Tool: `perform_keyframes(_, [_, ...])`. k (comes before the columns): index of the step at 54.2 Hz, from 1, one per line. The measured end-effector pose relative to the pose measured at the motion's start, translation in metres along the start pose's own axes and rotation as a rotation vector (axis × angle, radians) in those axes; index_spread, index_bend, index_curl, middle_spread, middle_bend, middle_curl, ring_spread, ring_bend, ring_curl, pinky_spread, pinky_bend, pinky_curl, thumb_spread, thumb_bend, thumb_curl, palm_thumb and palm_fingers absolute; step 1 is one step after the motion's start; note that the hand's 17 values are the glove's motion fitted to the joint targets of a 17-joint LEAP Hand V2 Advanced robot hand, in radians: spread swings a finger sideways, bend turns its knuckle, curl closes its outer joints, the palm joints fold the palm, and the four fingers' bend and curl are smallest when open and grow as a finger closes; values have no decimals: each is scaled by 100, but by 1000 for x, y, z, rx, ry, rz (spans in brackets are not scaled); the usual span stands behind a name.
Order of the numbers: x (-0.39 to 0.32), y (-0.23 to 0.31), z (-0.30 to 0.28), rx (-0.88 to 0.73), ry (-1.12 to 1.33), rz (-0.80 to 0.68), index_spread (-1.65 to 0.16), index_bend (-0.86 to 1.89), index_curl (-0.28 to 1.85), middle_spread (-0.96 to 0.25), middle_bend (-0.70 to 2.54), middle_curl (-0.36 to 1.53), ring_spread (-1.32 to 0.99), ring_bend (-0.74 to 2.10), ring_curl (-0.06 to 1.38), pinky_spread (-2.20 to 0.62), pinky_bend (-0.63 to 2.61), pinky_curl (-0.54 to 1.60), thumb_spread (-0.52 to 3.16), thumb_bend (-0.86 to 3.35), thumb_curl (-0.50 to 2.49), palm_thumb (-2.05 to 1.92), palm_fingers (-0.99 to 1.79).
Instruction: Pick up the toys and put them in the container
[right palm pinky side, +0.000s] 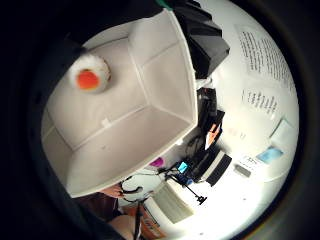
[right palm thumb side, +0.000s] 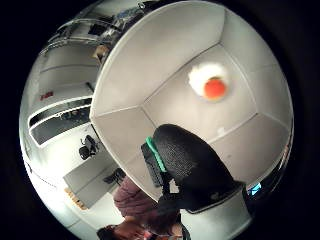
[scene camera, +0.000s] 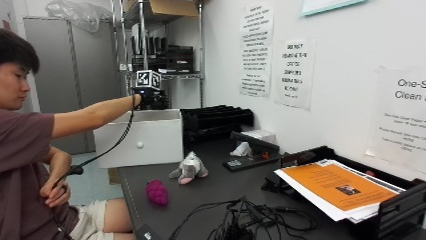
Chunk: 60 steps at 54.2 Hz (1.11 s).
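Above the white container at the worktop's far end, I have my gloved right hand hovering; I cannot tell how its fingers stand. Inside, on the container's floor, lies a white and orange toy. On the worktop sit a grey plush toy and, nearby, a magenta toy.
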<state>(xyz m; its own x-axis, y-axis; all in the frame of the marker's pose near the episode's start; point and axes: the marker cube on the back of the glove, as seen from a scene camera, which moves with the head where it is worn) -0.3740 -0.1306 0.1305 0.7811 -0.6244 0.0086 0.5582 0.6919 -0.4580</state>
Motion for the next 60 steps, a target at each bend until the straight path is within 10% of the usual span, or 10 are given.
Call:
perform_keyframes(22, [173,177,-46,-24,100,432,-21,3,20,2,7,24,2,21,35,5,80,38,124,-6,38,-9,-40])
perform_keyframes(35, [243,273,75,67,-77,586,-21,4,15,1,11,21,2,21,36,5,80,37,126,-6,29,-9,-29])
perform_keyframes(60, [224,288,298,56,-107,580,-22,16,16,-4,19,22,1,37,41,5,85,38,109,-9,22,-13,2])
